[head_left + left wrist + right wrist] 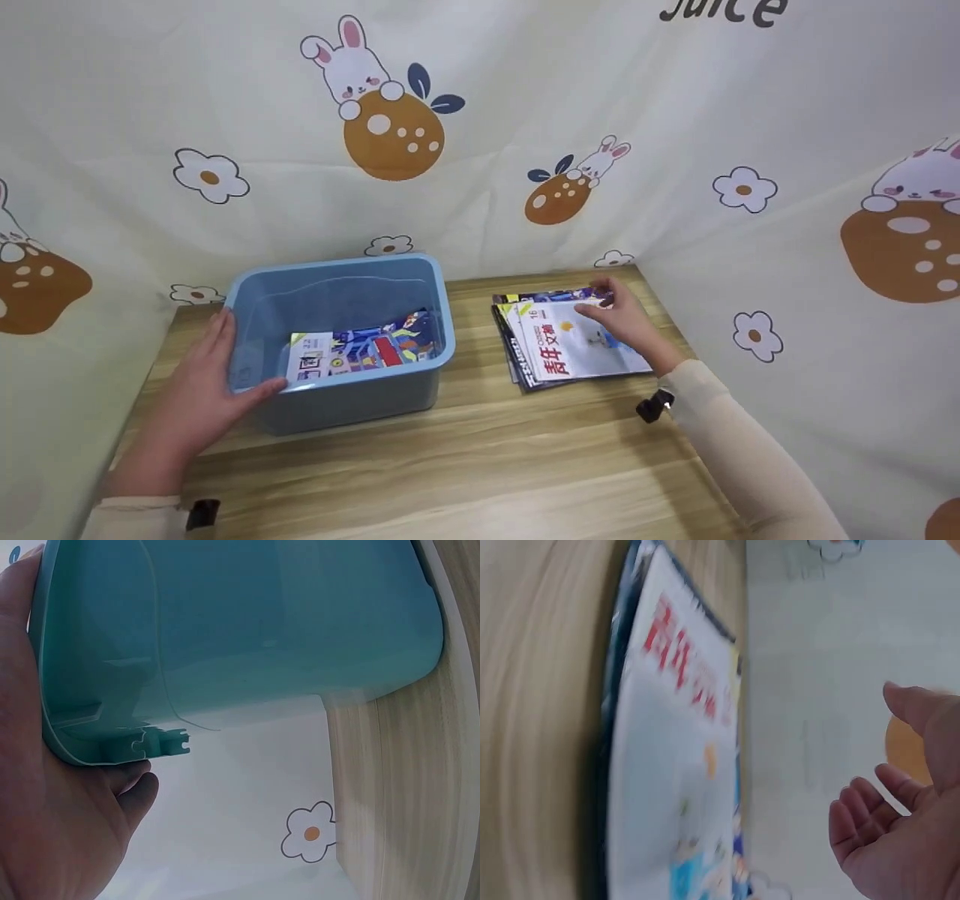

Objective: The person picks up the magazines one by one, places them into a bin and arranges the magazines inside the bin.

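A blue plastic bin [341, 401] stands on the left half of the wooden table [480, 465], with one colourful magazine [360, 352] lying flat inside. My left hand [199, 390] lies against the bin's left wall with straight fingers, the thumb along the front rim. Up close in the left wrist view, the palm [52, 825] presses the bin's wall [240, 630]. At the right sits a fanned stack of magazines [559, 356], the top one white with red characters. My right hand [622, 319] hovers over its far end, fingers relaxed. The right wrist view shows those fingers [885, 825] clear of the cover [667, 765].
A cream curtain [525, 112] printed with rabbits and flowers closes off the back and both sides of the table. A bare strip of tabletop separates the bin from the stack, and the near half of the table is bare wood.
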### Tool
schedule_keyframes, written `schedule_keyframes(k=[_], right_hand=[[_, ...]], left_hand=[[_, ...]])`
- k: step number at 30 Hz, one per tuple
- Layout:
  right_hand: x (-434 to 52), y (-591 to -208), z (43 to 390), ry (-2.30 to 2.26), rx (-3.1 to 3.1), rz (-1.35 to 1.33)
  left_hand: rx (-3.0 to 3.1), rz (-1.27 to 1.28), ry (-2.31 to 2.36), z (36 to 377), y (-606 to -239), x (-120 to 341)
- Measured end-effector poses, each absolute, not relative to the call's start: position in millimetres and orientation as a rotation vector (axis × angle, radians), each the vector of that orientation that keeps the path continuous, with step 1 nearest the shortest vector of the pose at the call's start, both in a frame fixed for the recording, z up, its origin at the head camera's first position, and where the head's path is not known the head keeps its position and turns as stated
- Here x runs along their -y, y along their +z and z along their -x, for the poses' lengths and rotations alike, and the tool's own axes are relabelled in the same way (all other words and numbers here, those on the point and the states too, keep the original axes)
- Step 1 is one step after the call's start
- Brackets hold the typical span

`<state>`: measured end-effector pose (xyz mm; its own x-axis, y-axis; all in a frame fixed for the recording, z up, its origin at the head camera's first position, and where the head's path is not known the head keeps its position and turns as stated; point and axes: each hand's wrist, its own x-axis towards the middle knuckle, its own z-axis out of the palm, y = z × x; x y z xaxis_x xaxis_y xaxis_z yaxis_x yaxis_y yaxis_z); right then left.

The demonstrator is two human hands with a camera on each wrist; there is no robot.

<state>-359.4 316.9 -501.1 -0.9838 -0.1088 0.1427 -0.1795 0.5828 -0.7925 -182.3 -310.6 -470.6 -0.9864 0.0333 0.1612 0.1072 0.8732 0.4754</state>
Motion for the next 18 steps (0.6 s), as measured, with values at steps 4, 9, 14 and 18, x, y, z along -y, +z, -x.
schedule_keyframes(k=[4,9,14,18], right_hand=[[-346.3,-516.2,358.0,1.296,2.801,-0.161],[-374.1,-524.3,356.3,1.142,2.951,0.001],[-392.4,-533.9,358.3,0.991,3.089,0.083],[-401.9,-541.7,358.9,1.012,3.143,0.028]], left_hand=[[2.899,0.11,-0.75,182.1,-470.2,310.4],[2.905,0.114,-0.739,181.8,-472.1,310.8],[2.895,0.124,-0.743,183.2,-473.8,312.4],[2.888,0.137,-0.751,184.8,-472.8,312.6]])
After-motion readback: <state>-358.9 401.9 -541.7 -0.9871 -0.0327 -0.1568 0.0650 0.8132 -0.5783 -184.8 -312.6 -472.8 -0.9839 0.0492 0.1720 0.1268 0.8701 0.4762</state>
